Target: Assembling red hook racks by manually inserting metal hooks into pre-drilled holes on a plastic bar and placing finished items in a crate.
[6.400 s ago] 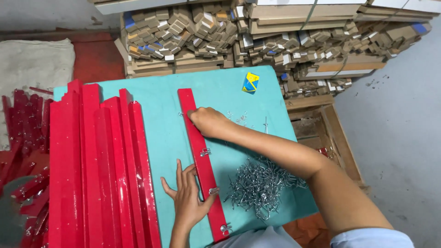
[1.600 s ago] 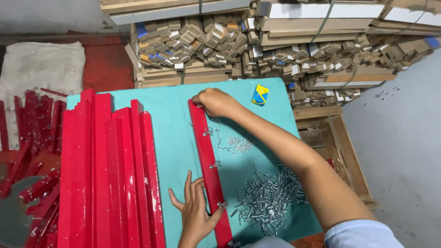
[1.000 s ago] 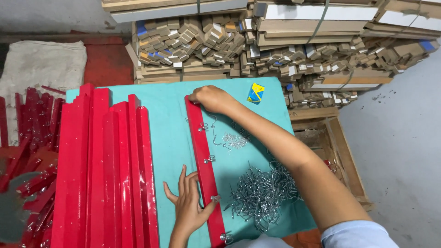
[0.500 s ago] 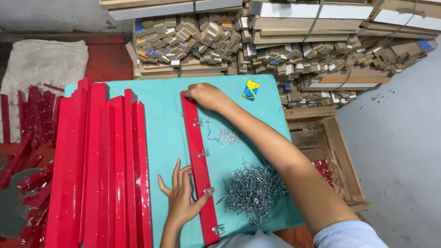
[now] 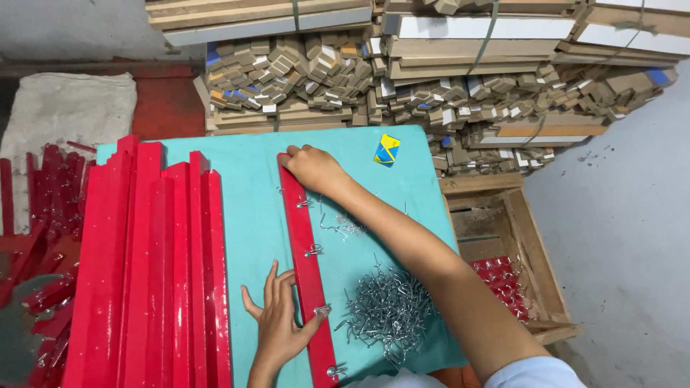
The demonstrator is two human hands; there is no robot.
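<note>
My right hand (image 5: pixel 313 168) rests on the far end of a long red strip (image 5: pixel 307 259) that lies flat on the teal surface (image 5: pixel 251 223), running from near my body away toward the stacked wood. The fingers curl over the strip's top corner, so my grip there is closed on the strip's end. My left hand (image 5: pixel 277 323) lies with fingers spread and flat against the strip's left edge near its near end, the thumb reaching toward the strip; that grip is apart, pressing rather than clasping.

Small metal hooks (image 5: pixel 313 251) sit fixed along the strip's right edge, one near the top, one at the middle, one beside my left thumb and one at the very bottom end. Just right of the strip, beside its lower half, is a loose pile of metal hooks (image 5: pixel 388 312) on the surface, partly under my right forearm. A few stray hooks (image 5: pixel 343 224) lie right of the strip's upper half.

Left of the strip, well apart from it, a stack of red strips (image 5: pixel 154 273) lies lengthwise in the same direction, covering the left part of the surface. A small yellow and blue packet (image 5: pixel 387 149) lies right of the strip's far end, near the surface's far edge. Beyond that edge are bundles of wooden pieces (image 5: pixel 431 79). Right of the surface stands a wooden crate (image 5: pixel 528 251) with red parts inside.
</note>
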